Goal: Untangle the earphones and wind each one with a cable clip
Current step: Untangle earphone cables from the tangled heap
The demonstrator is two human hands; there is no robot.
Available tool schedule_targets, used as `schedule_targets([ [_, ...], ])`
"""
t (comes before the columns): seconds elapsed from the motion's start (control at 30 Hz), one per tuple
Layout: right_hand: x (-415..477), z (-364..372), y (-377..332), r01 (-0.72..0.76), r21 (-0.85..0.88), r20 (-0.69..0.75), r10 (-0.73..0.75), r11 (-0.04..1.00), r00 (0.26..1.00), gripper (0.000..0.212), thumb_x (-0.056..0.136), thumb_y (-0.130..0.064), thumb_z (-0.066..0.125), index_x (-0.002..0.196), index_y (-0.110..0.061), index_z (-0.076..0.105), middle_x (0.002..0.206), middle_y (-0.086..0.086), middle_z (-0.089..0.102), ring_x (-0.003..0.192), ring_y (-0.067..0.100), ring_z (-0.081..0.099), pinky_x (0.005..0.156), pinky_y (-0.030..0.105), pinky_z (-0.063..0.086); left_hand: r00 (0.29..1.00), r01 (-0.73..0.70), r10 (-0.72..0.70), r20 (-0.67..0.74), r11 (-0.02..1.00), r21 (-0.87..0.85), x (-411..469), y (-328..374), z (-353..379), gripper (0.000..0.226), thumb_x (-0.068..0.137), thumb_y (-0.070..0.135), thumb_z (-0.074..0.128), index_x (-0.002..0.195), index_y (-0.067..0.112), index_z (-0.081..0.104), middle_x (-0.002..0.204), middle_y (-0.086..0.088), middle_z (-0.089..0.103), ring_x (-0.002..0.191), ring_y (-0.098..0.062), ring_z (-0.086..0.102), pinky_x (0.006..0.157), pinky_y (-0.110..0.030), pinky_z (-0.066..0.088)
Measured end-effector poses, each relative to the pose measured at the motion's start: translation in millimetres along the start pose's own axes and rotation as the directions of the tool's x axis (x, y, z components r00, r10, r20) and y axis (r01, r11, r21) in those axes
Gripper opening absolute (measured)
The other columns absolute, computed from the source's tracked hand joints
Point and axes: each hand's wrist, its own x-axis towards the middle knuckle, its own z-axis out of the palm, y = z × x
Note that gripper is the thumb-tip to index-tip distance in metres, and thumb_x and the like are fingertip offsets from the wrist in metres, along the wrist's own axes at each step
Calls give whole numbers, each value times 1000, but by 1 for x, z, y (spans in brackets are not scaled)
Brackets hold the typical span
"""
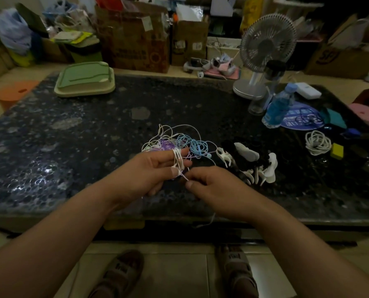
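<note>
A tangle of earphone cables (177, 139), white, purple and light blue, lies on the dark speckled table (71, 136). My left hand (151, 168) has a white cable (177, 159) wound in several turns round its extended fingers. Just right of it, my right hand (213, 186) pinches the end of that white cable between thumb and fingers. A heap of black and white cable clips (250, 163) lies on the table to the right of the tangle, beyond my right hand.
A coiled white cable (318, 143) and a yellow block (336, 150) lie at the right. A blue bottle (279, 106), a glass, a desk fan (265, 46) and a green lidded box (85, 79) stand farther back. Cardboard boxes line the far side.
</note>
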Motion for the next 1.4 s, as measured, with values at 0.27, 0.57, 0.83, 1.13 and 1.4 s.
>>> schedule_targets([
  [0.27, -1, -20, -2, 39, -26, -158, -43, 999, 986, 14, 98, -31, 68, 88, -22, 71, 77, -6, 69, 71, 4, 61, 66, 27, 49, 989, -47, -50, 142, 795, 605, -2, -11, 3, 21, 103, 23, 58, 113, 34, 73, 79, 5, 69, 63, -9, 58, 64, -30, 49],
  [0.57, 3, -17, 15, -68, 528, -14, 89, 847, 996, 28, 102, -34, 62, 106, -9, 74, 80, 8, 59, 68, 17, 50, 63, 26, 43, 961, 7, 75, 265, 956, -295, -11, 9, 3, 49, 97, 5, 53, 141, 24, 64, 132, -17, 68, 43, -5, 33, 46, -23, 22],
  [0.83, 2, 7, -1, -4, 83, -17, 5, 997, 1000, 22, 107, -30, 55, 101, -21, 74, 81, -1, 71, 71, 7, 64, 68, 30, 50, 996, -4, 14, -91, 993, 114, -2, 0, 7, 41, 103, 0, 55, 131, 27, 69, 124, 16, 73, 80, 19, 53, 80, -31, 19],
  [1.13, 2, -21, 4, 65, 107, -200, -43, 992, 979, 11, 94, -31, 76, 89, -21, 74, 82, -5, 72, 75, 5, 66, 71, 29, 54, 977, -48, -81, 197, 819, 572, -5, -7, 5, 26, 102, 25, 56, 114, 42, 72, 90, 4, 73, 77, -25, 64, 77, -47, 56],
  [1.4, 8, -11, 13, -37, 692, -4, 55, 721, 998, 15, 102, -23, 63, 93, -20, 75, 83, 9, 67, 69, 19, 53, 69, 32, 42, 944, -7, 102, 313, 957, -290, -11, 8, 7, 44, 95, 5, 51, 125, 26, 75, 119, -6, 75, 49, -10, 43, 48, -18, 38],
])
